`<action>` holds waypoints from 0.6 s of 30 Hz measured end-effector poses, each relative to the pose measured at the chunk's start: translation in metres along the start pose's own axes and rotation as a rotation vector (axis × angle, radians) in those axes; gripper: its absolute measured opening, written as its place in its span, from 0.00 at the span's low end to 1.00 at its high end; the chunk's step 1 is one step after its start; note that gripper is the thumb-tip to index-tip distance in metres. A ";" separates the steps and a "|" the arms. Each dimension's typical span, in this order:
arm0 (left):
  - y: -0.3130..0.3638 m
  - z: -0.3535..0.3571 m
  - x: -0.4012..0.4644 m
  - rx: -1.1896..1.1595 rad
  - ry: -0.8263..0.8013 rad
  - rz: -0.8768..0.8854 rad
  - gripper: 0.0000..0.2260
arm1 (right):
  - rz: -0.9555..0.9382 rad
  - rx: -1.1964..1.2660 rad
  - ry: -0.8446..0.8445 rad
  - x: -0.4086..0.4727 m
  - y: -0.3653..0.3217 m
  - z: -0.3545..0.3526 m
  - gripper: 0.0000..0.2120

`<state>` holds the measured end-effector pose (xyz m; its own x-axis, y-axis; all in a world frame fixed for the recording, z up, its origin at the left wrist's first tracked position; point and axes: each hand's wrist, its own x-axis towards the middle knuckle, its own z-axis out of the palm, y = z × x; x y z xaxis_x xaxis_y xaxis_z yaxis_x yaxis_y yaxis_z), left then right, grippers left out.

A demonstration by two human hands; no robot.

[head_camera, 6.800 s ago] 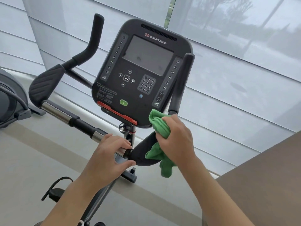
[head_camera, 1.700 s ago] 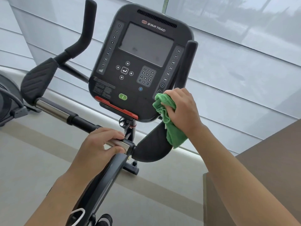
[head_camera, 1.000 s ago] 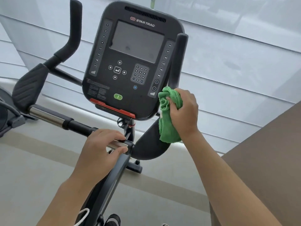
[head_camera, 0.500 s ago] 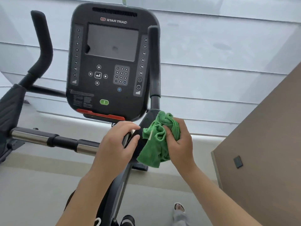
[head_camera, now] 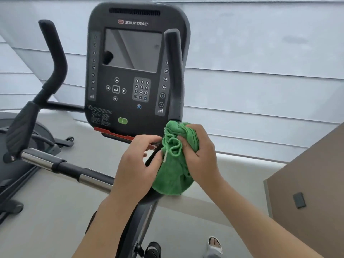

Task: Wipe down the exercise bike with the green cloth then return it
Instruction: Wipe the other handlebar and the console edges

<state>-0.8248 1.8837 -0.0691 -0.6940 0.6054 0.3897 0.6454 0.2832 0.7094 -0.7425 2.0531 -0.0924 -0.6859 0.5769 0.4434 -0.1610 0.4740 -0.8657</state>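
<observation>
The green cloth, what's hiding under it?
The green cloth hangs over the bike's black elbow pad; only the pad's lower edge peeks out. The right hand bunches its top, just below the upright handle. The rest of the pad is covered.

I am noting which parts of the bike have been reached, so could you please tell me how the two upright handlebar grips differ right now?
The left upright grip stands clear to the console's left, bare and untouched, with a bend along its length. The right upright grip looks straight, overlaps the console's right edge, and has the green cloth, bunched in the right hand, at its base. Both are black and padded-looking.
</observation>
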 end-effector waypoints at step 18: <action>0.030 0.041 0.057 0.205 0.202 -0.068 0.08 | -0.573 -0.332 -0.069 0.195 -0.098 -0.064 0.13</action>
<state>-0.8320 1.9575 -0.0496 -0.7739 0.4251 0.4694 0.6322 0.4751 0.6121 -0.8147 2.1618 0.0941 -0.6026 0.1338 0.7867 -0.2940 0.8792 -0.3748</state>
